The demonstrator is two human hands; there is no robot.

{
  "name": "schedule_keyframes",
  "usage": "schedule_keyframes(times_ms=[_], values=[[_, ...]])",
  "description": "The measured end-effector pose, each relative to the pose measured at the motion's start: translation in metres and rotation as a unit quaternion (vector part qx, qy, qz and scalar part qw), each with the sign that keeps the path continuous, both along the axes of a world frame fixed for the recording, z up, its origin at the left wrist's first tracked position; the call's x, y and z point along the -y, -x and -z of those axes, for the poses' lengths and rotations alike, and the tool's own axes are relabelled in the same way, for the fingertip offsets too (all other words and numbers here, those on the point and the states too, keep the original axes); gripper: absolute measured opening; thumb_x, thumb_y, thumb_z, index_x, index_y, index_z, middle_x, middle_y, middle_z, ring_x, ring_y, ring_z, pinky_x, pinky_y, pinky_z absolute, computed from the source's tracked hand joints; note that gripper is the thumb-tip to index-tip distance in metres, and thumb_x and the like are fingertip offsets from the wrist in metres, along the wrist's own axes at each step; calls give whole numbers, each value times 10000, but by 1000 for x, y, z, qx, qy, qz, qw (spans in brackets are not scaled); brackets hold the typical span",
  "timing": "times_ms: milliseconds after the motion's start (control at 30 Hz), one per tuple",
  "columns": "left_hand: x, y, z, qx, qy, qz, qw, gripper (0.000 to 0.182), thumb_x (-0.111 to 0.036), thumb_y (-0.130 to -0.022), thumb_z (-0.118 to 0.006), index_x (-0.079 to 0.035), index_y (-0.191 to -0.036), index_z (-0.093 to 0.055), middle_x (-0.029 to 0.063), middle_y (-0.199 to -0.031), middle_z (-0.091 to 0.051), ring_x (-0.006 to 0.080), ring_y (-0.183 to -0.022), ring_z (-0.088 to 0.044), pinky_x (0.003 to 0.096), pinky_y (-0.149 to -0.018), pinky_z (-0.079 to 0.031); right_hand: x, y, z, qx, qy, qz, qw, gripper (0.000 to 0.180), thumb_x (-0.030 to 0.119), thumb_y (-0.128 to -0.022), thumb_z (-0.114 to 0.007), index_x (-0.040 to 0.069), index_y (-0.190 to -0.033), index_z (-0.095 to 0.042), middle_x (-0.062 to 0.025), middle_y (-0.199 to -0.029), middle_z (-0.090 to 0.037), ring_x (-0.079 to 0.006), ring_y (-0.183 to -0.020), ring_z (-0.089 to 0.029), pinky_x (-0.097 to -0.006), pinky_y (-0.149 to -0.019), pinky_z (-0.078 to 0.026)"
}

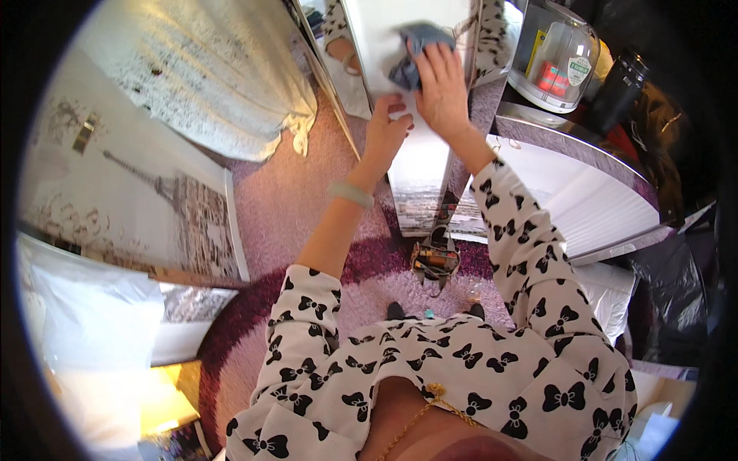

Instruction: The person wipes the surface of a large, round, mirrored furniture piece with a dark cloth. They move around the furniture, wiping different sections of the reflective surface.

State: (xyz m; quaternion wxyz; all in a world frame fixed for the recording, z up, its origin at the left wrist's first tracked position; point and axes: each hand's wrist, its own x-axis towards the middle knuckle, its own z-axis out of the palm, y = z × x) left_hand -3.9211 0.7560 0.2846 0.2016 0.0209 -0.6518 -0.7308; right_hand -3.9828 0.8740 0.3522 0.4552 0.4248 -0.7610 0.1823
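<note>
My right hand (443,89) presses a crumpled grey-blue cloth (408,74) against a tall white panel (424,173) with mirror-like side strips. The cloth's edge is blurred. Just below and to the left is my left hand (390,131), its fingers half curled and apart, close to the panel. I see nothing held in it. A pale bangle (350,195) circles my left wrist. At the panel's foot, a small open bag (435,262) with several things inside rests on the carpet.
To the right, a curved shelf unit (576,138) carries a clear domed container (562,66) and a black bottle (620,86). At left are a door with an Eiffel Tower print (167,184) and a hanging pale curtain (230,86). A purple-edged rug (369,259) lies underfoot.
</note>
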Motion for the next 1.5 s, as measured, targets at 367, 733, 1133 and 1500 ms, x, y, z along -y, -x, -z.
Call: schedule_keyframes(times_ms=[367,733,1133,1500], values=[[37,9,13,22,29,45,998,405,-75,-783,-619,12,-1144,-457,179,-1059,-626,221,-729,-660,335,-642,-524,33,1,24,-5,-140,51,989,508,106,-742,-623,8,-1228,-513,-160,-1222,-553,-335,-1207,-488,-555,-1140,-207],[66,27,-32,-88,166,118,975,247,-95,-847,-651,-14,-1060,-555,86,-904,-658,133,-803,-651,270,-693,-503,58,47,-5,-83,95,72,989,704,480,-823,-552,25,-1354,-472,-236,-1251,-485,-453,-1215,-386,-605,-1083,-218],[206,54,57,-127,410,495,755,284,-198,-845,-655,9,-1039,-640,142,-933,-702,229,-806,-683,326,-708,-534,117,38,94,-91,269,178,942,470,203,-872,-527,-36,-1274,-474,-245,-1324,-459,-440,-1240,-404,-477,-1090,-258],[293,170,48,-124,322,498,795,173,-132,-847,-681,-14,-973,-691,93,-781,-696,149,-681,-648,273,-646,-506,197,87,113,185,611,182,748,215,159,-995,-427,24,-1125,-532,-34,-1021,-545,-134,-912,-486,-257,-851,-399]])
